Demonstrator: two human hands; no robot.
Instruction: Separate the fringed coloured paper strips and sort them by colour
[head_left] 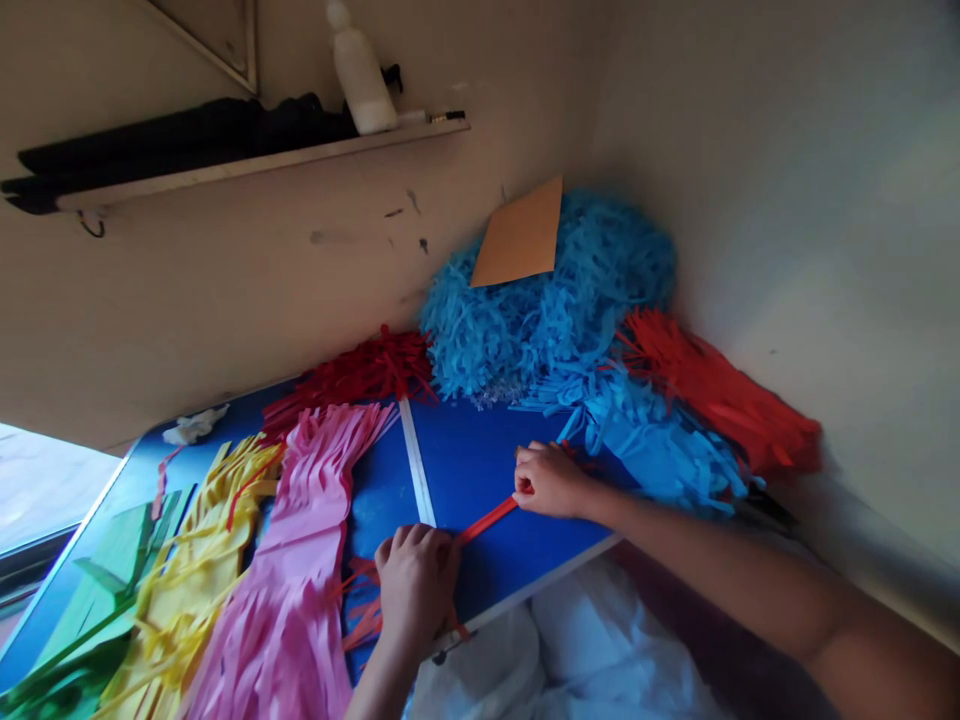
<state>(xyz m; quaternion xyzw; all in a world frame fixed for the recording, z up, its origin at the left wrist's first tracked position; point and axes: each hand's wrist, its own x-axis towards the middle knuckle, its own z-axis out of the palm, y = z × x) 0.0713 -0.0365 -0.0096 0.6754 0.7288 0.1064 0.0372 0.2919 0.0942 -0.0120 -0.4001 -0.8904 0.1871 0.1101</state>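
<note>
A narrow red paper strip point(489, 521) runs taut between my two hands over the blue table point(480, 450). My left hand point(418, 580) is closed around its near end, close to the table's front edge, with loose red fringes point(364, 615) spreading out beside the wrist. Farther right, my right hand point(551, 480) has its fingers curled in a pinch on the other end, where a bit of red shows past the knuckles. Pink fringed paper point(304, 540) lies to the left of my left hand. Blue fringed paper point(645, 430) is just beyond my right hand.
Yellow point(191, 570) and green fringed paper point(97, 590) lie at the left. A big blue shredded-paper heap point(615, 250) with a brown card point(521, 235) stands in the corner, between dark red point(352, 370) and red fringes point(720, 390). A wall shelf point(285, 160) holds a white bottle point(362, 80).
</note>
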